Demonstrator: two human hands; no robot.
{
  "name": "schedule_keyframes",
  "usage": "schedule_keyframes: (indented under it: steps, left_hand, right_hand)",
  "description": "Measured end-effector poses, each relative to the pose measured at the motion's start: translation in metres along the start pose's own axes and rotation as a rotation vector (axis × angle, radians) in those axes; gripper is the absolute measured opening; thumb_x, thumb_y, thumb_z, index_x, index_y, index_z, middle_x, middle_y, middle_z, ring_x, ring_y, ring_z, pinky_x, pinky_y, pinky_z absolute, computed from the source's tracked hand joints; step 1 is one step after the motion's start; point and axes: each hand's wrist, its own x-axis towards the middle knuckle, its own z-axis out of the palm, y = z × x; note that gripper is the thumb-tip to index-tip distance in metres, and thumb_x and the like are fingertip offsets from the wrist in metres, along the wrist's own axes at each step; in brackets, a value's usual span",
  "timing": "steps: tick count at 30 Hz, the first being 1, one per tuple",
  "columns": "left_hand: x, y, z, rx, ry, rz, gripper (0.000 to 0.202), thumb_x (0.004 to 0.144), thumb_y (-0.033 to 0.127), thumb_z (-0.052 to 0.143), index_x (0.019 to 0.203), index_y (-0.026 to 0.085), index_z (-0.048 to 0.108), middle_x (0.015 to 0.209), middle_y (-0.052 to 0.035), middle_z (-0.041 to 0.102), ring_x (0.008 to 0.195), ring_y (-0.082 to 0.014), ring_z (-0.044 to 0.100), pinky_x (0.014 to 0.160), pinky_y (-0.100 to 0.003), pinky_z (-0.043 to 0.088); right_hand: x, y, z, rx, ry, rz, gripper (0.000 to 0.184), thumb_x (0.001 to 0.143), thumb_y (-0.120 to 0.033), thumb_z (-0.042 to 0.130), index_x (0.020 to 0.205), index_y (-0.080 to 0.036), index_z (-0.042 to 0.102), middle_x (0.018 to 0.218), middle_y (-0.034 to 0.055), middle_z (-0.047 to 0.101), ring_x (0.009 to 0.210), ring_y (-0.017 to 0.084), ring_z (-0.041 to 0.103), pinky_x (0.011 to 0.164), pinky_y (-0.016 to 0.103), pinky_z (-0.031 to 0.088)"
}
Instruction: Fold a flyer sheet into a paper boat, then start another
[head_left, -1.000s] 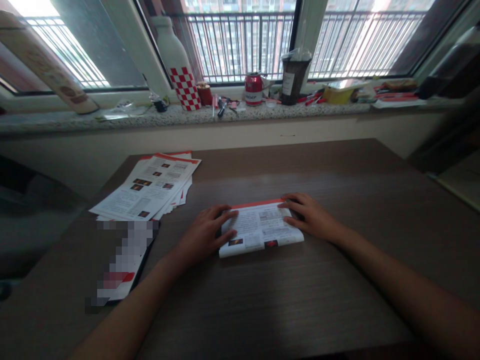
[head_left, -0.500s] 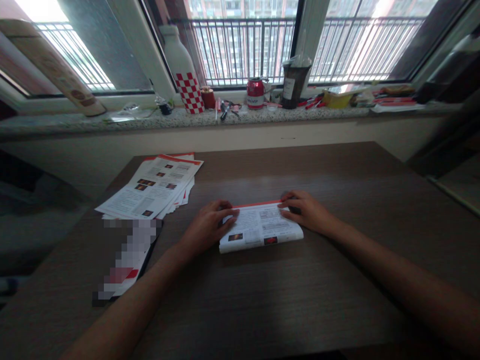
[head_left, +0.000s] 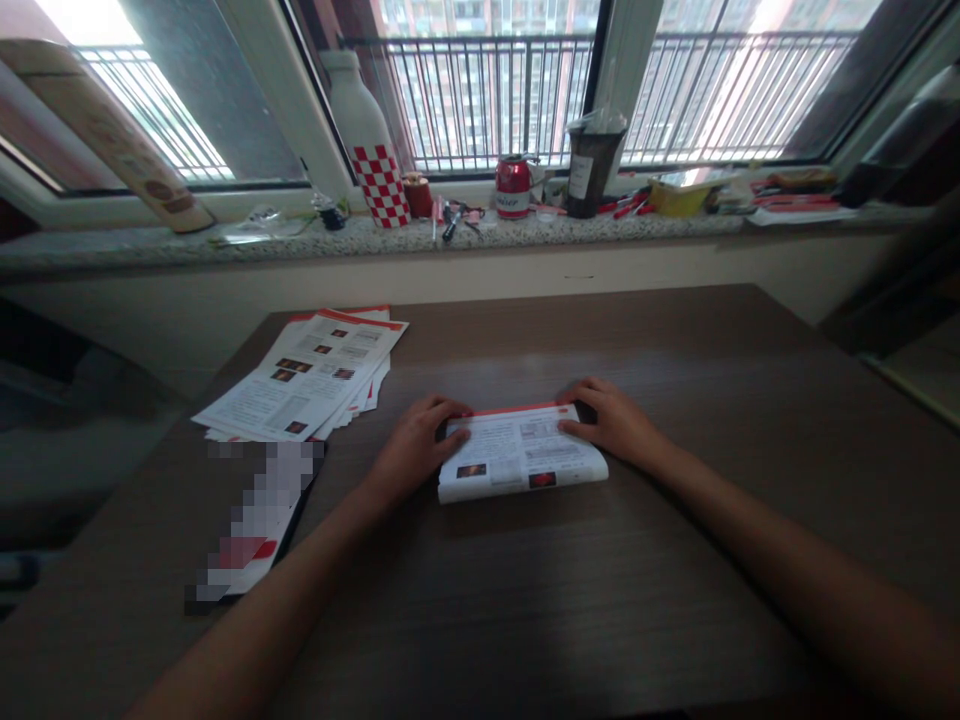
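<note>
Brown table (head_left: 465, 620) beneath a window (head_left: 626, 60); folded paper (head_left: 517, 450) central, paper stack (head_left: 304, 375) at its ten o'clock. Left hand (head_left: 412, 445) at nine o'clock, right hand (head_left: 611, 425) at two: thumbs on the folded paper, fingers curled; whether pinching, cannot tell.

The left arm (head_left: 281, 595) and right arm (head_left: 780, 560) are bare and slim. The left hand (head_left: 418, 440) and right hand (head_left: 616, 425) are bare too.

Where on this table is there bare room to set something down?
Bare: the table's right side, past the right hand, and the patch on the near side of the folded paper. Crowded: the left, with the paper stack and pixelated item; the windowsill is cluttered.
</note>
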Motion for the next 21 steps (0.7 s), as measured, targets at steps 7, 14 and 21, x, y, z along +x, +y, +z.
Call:
schedule_keyframes:
  steps: [7,14,21]
  left_hand:
    - [0.0,-0.001,0.002,0.026,0.035,-0.022,0.025,0.096,0.032,0.063,0.117,0.023,0.073,0.118,-0.0085,0.066,0.114,-0.0288,0.062,0.104,-0.048,0.05]
    - [0.001,-0.001,0.003,0.024,0.045,-0.042,0.024,0.096,0.033,0.063,0.114,0.021,0.073,0.115,-0.0091,0.066,0.111,-0.0294,0.063,0.101,-0.047,0.051]
    - [0.002,-0.003,0.003,0.066,0.046,-0.032,0.023,0.096,0.033,0.064,0.114,0.022,0.072,0.113,-0.0088,0.067,0.109,-0.0298,0.062,0.1,-0.048,0.049]
  right_hand:
    - [0.003,0.007,0.004,-0.006,0.006,0.023,0.022,0.09,-0.032,0.078,0.109,-0.024,0.071,0.112,0.0091,0.066,0.106,0.028,0.065,0.096,0.046,0.054]
    - [0.003,0.011,0.007,-0.013,0.02,0.016,0.021,0.09,-0.032,0.076,0.109,-0.025,0.07,0.11,0.0089,0.066,0.106,0.029,0.065,0.095,0.046,0.054]
    - [0.003,0.011,0.006,-0.037,0.013,0.024,0.022,0.092,-0.035,0.074,0.11,-0.025,0.068,0.11,0.0092,0.064,0.106,0.029,0.063,0.096,0.046,0.052]
